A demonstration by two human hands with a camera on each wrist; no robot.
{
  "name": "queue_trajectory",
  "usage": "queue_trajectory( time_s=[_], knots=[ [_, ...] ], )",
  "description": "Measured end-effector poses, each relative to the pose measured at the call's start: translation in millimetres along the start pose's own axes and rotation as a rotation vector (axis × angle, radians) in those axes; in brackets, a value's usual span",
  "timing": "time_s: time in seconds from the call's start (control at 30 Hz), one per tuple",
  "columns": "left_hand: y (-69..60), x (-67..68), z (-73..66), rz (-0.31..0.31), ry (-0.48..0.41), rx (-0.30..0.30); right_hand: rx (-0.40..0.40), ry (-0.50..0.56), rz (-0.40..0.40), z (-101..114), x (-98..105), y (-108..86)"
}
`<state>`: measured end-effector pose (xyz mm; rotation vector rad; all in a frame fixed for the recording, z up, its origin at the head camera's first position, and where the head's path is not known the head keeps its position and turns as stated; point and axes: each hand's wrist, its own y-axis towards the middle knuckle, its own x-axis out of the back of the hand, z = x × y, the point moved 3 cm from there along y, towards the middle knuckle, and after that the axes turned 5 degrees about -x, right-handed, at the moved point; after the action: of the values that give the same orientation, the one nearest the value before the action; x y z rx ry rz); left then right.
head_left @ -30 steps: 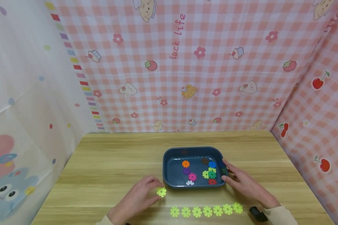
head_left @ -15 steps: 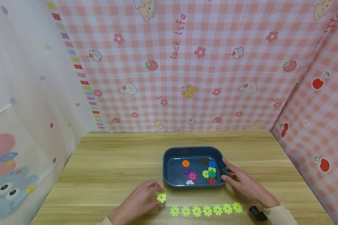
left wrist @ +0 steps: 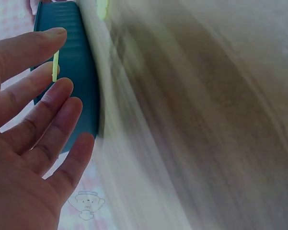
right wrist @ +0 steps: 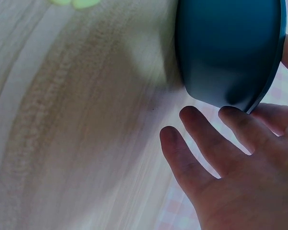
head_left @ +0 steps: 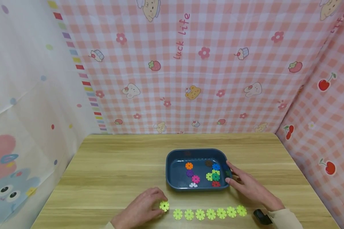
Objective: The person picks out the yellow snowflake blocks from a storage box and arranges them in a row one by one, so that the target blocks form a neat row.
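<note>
My left hand (head_left: 143,206) pinches a yellow-green snowflake building disc (head_left: 164,206) between thumb and index finger, just off the left end of a row. In the left wrist view the disc (left wrist: 55,66) appears edge-on at the fingertips, the other fingers spread. Several matching discs (head_left: 200,214) form that row along the table's near side. Behind them is a dark blue tray (head_left: 195,189), holding several discs in mixed colours, such as an orange one (head_left: 189,166). With thumb and index at its rim, my right hand (head_left: 247,187) holds the tray's right end; its outer fingers lie by the outside wall.
The wooden table (head_left: 117,165) meets a pink checked curtain (head_left: 172,95) at the back and printed cloths at both sides. Beside the right wrist lies a black object (head_left: 262,218), partly under the sleeve.
Carrying the pinched disc, my left hand has come slightly nearer the front edge, down to about the row's level. The right hand, tray and row have stayed put.
</note>
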<state>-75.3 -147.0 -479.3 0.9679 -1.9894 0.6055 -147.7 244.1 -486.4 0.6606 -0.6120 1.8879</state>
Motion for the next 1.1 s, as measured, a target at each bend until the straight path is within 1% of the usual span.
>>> queue_trajectory(
  time_s=[0.13,0.23,0.33,0.47,0.57,0.77,0.97,1.1],
  knots=[
    [-0.4,-3.4,0.8,0.015,-0.026,-0.027,0.005,-0.001,-0.003,-0.7,-0.2,0.2],
    [-0.5,-5.6,1.4,0.023,-0.027,-0.043,0.007,0.000,-0.003,-1.1,-0.5,0.3],
    [-0.3,-7.6,2.7,0.032,-0.023,-0.048,0.002,-0.002,-0.004,-1.1,-0.4,0.4],
    [1.2,-9.6,5.2,0.059,-0.034,-0.037,-0.010,-0.007,-0.004,-0.8,-0.2,0.3],
    [2.3,-10.9,6.1,0.070,-0.019,-0.049,-0.013,-0.009,-0.006,-0.5,-0.2,0.1],
    [2.2,-15.7,7.4,0.060,0.050,-0.090,-0.009,-0.014,-0.011,-0.2,-0.3,-0.1],
    [1.5,-18.0,8.8,0.072,0.085,-0.080,-0.010,-0.016,-0.013,-0.4,-0.5,-0.2],
    [2.1,-20.0,8.8,0.073,0.112,-0.086,-0.012,-0.012,-0.014,-0.4,-0.7,-0.3]
  ],
)
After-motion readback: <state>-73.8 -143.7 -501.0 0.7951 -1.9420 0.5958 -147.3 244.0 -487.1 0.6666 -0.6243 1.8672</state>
